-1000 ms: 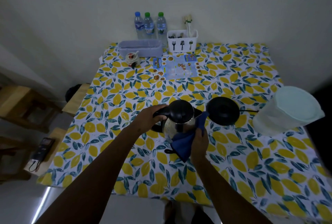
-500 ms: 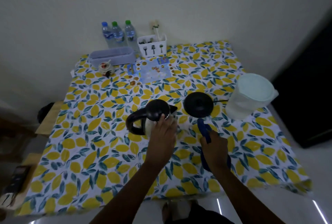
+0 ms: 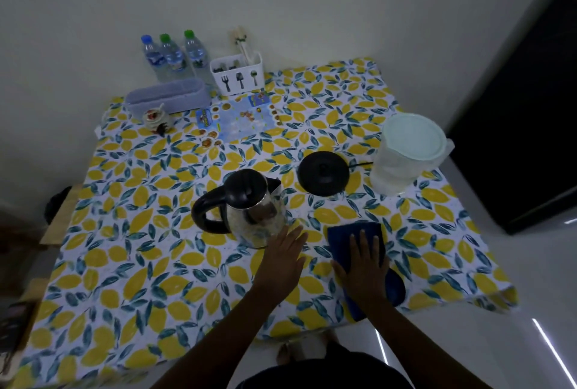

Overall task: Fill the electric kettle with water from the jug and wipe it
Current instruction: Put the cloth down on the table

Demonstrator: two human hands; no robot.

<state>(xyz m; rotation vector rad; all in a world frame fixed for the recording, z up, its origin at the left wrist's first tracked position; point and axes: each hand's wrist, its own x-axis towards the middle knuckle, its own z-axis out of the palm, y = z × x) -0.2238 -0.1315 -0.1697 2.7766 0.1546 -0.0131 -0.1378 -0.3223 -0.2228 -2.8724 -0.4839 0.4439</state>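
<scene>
Both grips are open, as far as I see from here: my left hand lies flat with fingers spread at lower centre of the frame, its fingertips just beside the base of the electric kettle, holding nothing. My right hand presses palm-down on the blue cloth, which lies spread on the bench right of centre; the fingers are stretched out over it, not curled around it.

At mid-frame I see the kettle standing upright on the lemon-print cover, black lid down, handle pointing left, spout to the upper right. Its round black base sits apart from it, just to the right and a little higher in the frame, with a cord running off toward the jug. That jug stands at the right edge of the bench, lid on, pale and translucent.

Along the top of the bench by the wall I can make out three water bottles, a white cutlery holder and a long lilac container.
</scene>
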